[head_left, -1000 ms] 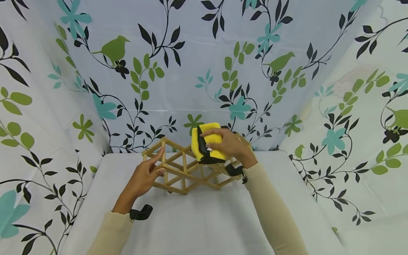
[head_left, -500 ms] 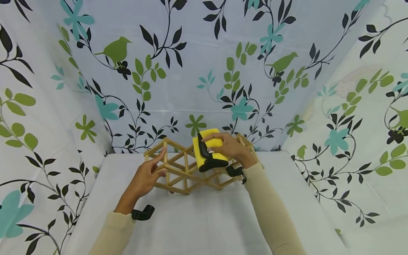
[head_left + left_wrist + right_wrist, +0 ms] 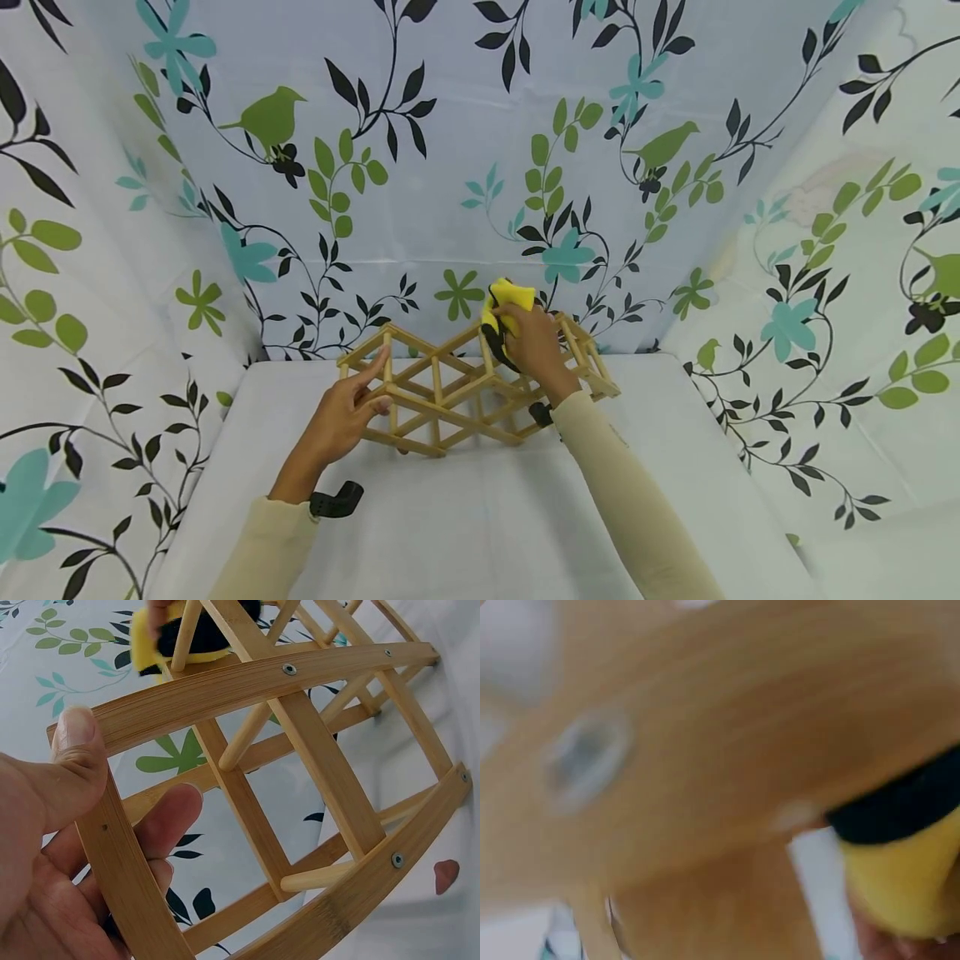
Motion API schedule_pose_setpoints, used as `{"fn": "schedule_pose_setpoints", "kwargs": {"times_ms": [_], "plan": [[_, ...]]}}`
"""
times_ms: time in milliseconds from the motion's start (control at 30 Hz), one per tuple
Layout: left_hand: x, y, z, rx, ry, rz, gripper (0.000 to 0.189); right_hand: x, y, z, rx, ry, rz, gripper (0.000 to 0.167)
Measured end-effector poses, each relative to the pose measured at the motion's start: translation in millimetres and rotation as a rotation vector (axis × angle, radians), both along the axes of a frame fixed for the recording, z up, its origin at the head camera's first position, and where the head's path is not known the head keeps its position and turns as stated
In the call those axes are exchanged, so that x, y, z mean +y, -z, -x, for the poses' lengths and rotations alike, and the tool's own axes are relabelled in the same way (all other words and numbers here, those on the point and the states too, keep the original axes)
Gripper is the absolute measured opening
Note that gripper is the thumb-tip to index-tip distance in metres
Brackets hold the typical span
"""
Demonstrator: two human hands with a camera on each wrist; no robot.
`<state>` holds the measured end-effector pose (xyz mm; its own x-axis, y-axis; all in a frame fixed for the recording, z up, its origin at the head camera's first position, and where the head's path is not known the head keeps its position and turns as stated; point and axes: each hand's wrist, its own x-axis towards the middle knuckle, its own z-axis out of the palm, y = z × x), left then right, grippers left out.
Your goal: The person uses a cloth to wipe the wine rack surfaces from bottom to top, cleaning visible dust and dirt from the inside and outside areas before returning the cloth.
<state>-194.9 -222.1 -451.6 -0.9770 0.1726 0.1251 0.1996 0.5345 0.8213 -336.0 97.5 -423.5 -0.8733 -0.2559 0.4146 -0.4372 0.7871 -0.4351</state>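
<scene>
A light wooden lattice rack [image 3: 435,408], like a folding wine rack, stands on the white surface. My left hand [image 3: 341,417] grips its left end; in the left wrist view the thumb [image 3: 79,731] lies on the curved slat [image 3: 225,688], with the fingers behind the frame. Near the rack's top middle, my right hand [image 3: 534,342] holds a bunched yellow cloth with black trim [image 3: 513,293] against a bar. The right wrist view is blurred; a wooden slat [image 3: 742,735] fills most of it, with the yellow cloth [image 3: 900,877] at lower right.
A patterned curtain [image 3: 435,167] with leaves and birds hangs behind and at both sides. The white table surface [image 3: 465,525] extends in front of the rack. A small reddish-brown piece [image 3: 445,876] shows beside the rack; its kind is unclear.
My right hand has turned and moved with the cloth, which was spread flatter before and is now bunched around a bar. My left hand keeps its hold on the rack.
</scene>
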Motion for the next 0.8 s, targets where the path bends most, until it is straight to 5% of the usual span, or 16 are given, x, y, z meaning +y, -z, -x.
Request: {"fn": "schedule_pose_setpoints", "kwargs": {"times_ms": [100,200,300,367,533,633,800], "plan": [[1.1,0.8,0.9,-0.003,0.014,-0.004,0.078,7,3.8,-5.6,0.054,0.080,-0.109,0.039],[1.2,0.3,1.3,-0.002,0.018,-0.001,0.078,13,2.7,-8.8,0.174,0.124,0.010,0.039],[0.3,-0.4,1.1,-0.003,0.009,0.006,0.078,14,5.5,-9.1,0.238,0.063,0.036,0.038],[0.0,-0.6,0.7,-0.005,0.001,0.008,0.078,14,8.2,-10.7,0.170,0.016,-0.041,0.038],[-0.8,0.0,-0.1,-0.008,0.009,0.003,0.078,17,-4.4,-22.0,-0.158,-0.046,-0.234,0.033],[-0.5,0.4,0.1,-0.002,0.012,0.001,0.078,19,-13.0,-26.3,-0.157,-0.024,-0.190,0.033],[-0.5,0.6,0.1,-0.003,0.001,0.002,0.078,18,0.4,-23.5,-0.079,-0.019,-0.121,0.037]]}}
